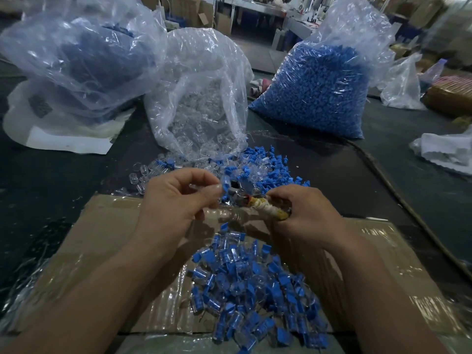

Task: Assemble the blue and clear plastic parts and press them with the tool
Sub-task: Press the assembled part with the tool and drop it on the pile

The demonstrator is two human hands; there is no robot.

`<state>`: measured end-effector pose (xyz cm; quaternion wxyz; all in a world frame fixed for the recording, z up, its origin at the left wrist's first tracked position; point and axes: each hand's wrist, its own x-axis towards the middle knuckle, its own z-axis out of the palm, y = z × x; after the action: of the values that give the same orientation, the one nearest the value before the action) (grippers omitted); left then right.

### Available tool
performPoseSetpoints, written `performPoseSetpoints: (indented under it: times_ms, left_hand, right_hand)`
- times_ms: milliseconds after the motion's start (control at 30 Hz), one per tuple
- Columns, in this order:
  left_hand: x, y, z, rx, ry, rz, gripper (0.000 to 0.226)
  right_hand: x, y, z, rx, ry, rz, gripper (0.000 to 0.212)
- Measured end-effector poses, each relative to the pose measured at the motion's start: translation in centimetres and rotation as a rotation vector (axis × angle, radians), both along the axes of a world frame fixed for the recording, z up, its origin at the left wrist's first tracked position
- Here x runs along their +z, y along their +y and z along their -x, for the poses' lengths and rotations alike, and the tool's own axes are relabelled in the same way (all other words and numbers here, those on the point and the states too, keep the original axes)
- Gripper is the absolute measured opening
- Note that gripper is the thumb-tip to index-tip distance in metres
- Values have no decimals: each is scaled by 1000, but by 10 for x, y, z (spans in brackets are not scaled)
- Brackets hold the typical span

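My left hand (176, 198) pinches a small clear plastic part with a blue part (225, 186) at its fingertips. My right hand (304, 213) grips the tape-wrapped handle of the pressing tool (265, 208), whose metal head (237, 196) sits between the two hands. Loose blue and clear parts (258, 167) lie scattered on the dark table just beyond the hands. A heap of joined blue-and-clear pieces (252, 290) lies on the taped cardboard (107, 241) between my forearms.
An open clear bag of clear parts (204, 103) stands behind the hands. A bag of blue parts (319, 85) stands at the back right, another bag (84, 54) at the back left. A cable (398, 192) runs along the right side.
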<state>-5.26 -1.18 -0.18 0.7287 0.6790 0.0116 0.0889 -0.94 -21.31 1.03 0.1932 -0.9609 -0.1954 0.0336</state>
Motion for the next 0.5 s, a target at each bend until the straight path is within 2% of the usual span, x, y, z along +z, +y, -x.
performPoseSetpoints:
  times_ms: [167, 267, 500]
  left_hand:
    - [6, -8, 9, -271, 87, -19, 12]
    - [7, -9, 10, -362, 93, -62, 11]
    - [7, -8, 12, -623, 30, -290, 19]
  right_hand:
    - [-3, -1, -4, 8, 74, 62, 34]
    - [-5, -2, -5, 15, 75, 76, 34]
    - [-5, -3, -5, 28, 117, 136, 57]
